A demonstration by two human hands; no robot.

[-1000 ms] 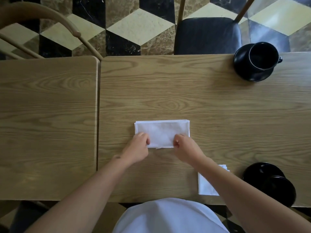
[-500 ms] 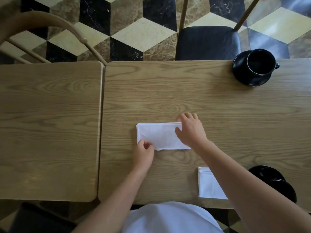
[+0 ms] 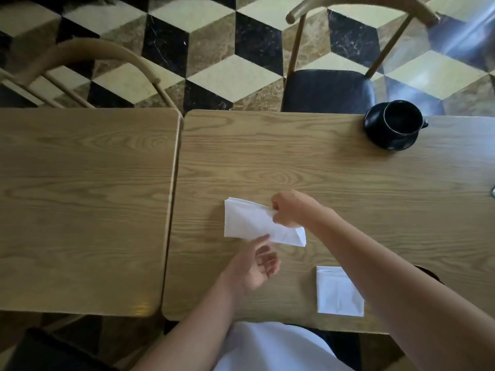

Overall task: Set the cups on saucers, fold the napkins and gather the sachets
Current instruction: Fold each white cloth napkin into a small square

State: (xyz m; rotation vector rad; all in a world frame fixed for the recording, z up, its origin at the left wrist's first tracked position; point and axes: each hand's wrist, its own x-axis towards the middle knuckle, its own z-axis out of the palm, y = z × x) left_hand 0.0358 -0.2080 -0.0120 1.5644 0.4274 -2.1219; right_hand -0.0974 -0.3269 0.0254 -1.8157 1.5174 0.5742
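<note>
Presently, on the right-hand counter (image 3: 334,170), one of two wooden tops set edge to edge:

- Napkin in work (image 3: 251,223): white, partly folded, lying mid-counter, its right portion lifted and creased. Judged to be mid-fold, the raised end on its way across the flat part.
- Right hand (image 3: 288,208): fingers curled, pinching the napkin's upper right edge. The grip at the edge seems chosen so the layer can be carried over without dragging the rest.
- Left hand (image 3: 254,263): palm up, fingers loosely spread, holding nothing; one fingertip reaches to the napkin's near edge, though contact cannot be confirmed. Probably placed to steady or receive the fold.
- Finished napkin (image 3: 337,293): white, folded into a square, flat near the counter's near edge, partly covered by the right forearm. Set aside, apparently, to keep the working area free.
- Black cup (image 3: 401,119): seated on its black saucer (image 3: 385,141) at the far right corner, handle to the right, before a dark-seated chair (image 3: 326,89). That place-setting step looks done.
- Dark round item (image 3: 428,271): a sliver behind the right forearm; too hidden to identify.
- Sachets: none visible.
</note>
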